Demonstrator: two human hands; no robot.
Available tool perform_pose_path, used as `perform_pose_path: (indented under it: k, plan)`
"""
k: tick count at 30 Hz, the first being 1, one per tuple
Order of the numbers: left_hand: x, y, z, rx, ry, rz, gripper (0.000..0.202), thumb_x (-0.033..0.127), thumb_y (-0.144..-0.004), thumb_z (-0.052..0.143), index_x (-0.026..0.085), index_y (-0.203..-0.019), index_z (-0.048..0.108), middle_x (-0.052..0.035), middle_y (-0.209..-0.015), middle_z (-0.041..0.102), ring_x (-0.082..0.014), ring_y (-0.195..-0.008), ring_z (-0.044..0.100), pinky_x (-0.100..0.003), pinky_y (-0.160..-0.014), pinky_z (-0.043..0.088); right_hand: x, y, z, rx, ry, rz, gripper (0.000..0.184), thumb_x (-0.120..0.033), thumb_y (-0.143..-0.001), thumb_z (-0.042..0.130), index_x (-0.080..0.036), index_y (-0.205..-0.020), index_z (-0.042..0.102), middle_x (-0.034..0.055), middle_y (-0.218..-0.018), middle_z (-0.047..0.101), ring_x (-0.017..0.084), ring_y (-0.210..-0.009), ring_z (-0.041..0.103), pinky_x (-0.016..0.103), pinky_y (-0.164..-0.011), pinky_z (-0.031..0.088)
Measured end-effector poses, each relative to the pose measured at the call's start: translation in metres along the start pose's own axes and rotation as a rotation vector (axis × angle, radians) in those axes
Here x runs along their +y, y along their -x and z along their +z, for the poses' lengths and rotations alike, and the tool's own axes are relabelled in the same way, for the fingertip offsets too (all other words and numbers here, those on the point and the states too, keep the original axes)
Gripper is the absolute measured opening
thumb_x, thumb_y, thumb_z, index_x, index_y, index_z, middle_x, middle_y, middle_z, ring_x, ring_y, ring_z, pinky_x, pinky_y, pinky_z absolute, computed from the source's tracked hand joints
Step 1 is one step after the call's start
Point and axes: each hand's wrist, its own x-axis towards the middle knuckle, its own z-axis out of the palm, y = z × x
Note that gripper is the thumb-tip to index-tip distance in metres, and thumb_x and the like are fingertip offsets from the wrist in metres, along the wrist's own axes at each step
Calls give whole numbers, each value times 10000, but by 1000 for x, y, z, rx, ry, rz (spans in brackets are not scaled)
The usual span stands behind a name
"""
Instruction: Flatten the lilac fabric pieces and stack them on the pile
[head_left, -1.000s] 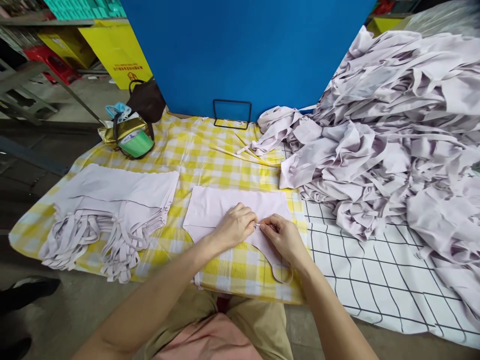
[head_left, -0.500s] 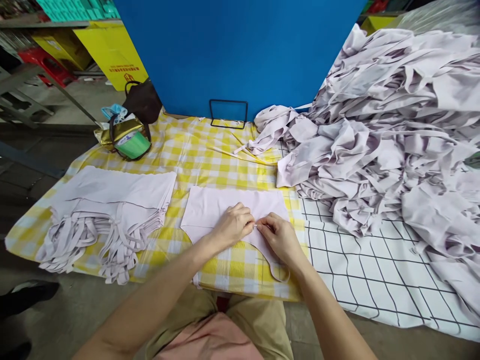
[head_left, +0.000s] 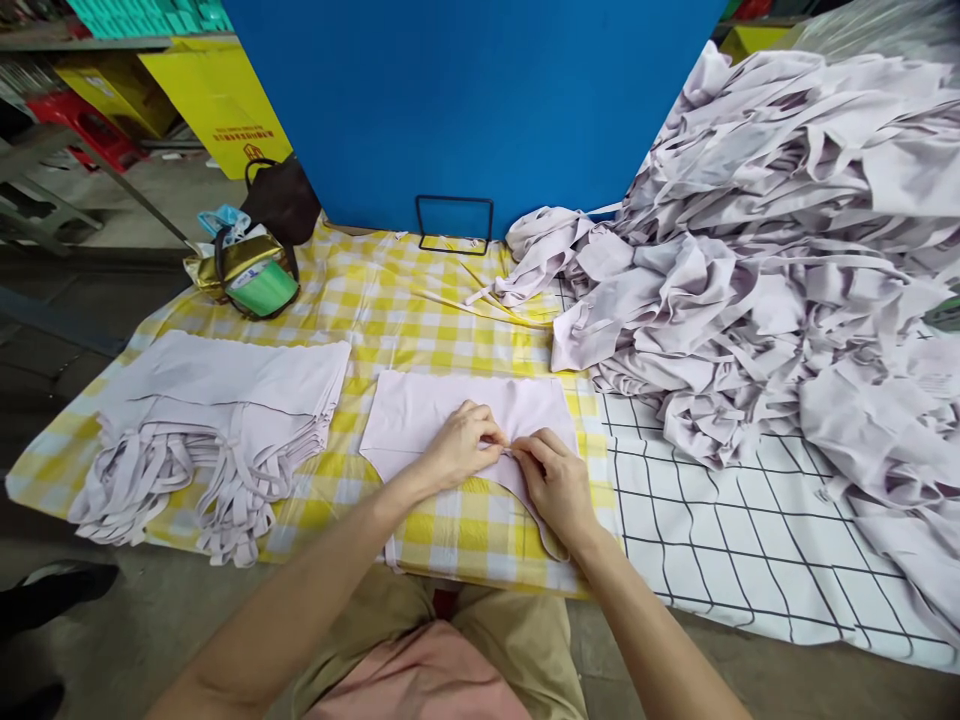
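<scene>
A pale lilac strappy top lies spread on the yellow checked cloth, its straps toward me. My left hand pinches the top's neckline edge near its middle. Right beside it, my right hand is closed on the same edge, thumb and forefinger together. The fingertips of both hands almost meet, and the bit of fabric between them is too small to make out. One strap hangs below my right hand. To the left lies a neat stack of matching tops, straps dangling toward the table's front edge.
A large loose heap of lilac garments covers the right side, partly on a white grid cloth. Behind the table stands a blue panel with a black wire stand before it. A bag with a green front sits back left.
My hands stay at the neckline, with small finger shifts; my right hand has tilted slightly inward over the edge. The whole view has moved a little; the garments lie as before.
</scene>
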Motion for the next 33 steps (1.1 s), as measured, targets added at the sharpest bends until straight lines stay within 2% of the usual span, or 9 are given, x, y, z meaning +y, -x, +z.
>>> perform_pose_path:
  k: [5, 14, 18, 21, 24, 28, 33]
  plan:
    - [-2, 5, 0, 22, 29, 40, 190, 58, -704, 580, 196, -819, 642, -4, -813, 589, -172, -890, 493, -284, -821, 432, -1, -3, -3, 38, -66, 49, 204, -214, -869, 445, -199, -763, 618, 29, -745, 589, 152, -675, 569, 252, -628, 432]
    - [-4, 6, 7, 120, 68, 53, 58, 133, -731, 638, 186, -752, 644, 6, -731, 587, -159, -847, 507, -278, -787, 423, 1, -1, -2, 20, 4, 19, 218, -216, -880, 433, -193, -794, 632, 29, -756, 592, 142, -671, 571, 237, -622, 431]
    - [-5, 14, 1, 41, -5, 130, 57, 150, -739, 639, 200, -757, 660, -5, -847, 599, -157, -892, 534, -299, -827, 418, 7, 12, -8, -106, 157, -37, 277, -222, -900, 383, -218, -900, 660, 33, -797, 590, 130, -634, 569, 224, -571, 431]
    - [-8, 21, -2, -5, -60, 188, 74, 141, -766, 606, 194, -764, 657, -13, -944, 608, -158, -952, 552, -315, -876, 414, 12, 23, -15, -137, 204, -41, 295, -221, -905, 371, -221, -946, 663, 36, -811, 584, 129, -621, 572, 222, -558, 444]
    - [-11, 27, 0, 9, -110, 217, 123, 125, -795, 555, 193, -851, 641, -22, -1012, 614, -168, -1043, 538, -330, -931, 412, 12, 28, -17, -116, 232, -22, 313, -218, -909, 355, -228, -1014, 649, 40, -812, 579, 136, -631, 577, 228, -547, 457]
    - [-9, 30, 5, 33, -208, 256, 225, 110, -826, 487, 185, -1020, 571, -40, -1055, 618, -171, -1113, 511, -366, -1000, 390, 6, 27, -13, -133, 274, -39, 398, -177, -903, 324, -245, -1240, 526, 42, -827, 575, 140, -628, 575, 229, -527, 463]
    - [-7, 35, 5, 24, -381, 352, 230, 103, -839, 458, 156, -1030, 574, -71, -1100, 604, -183, -1128, 514, -382, -1019, 378, 4, 25, -11, -226, 439, -62, 449, -88, -857, 332, -239, -1213, 561, 39, -809, 579, 125, -541, 549, 219, -468, 421]
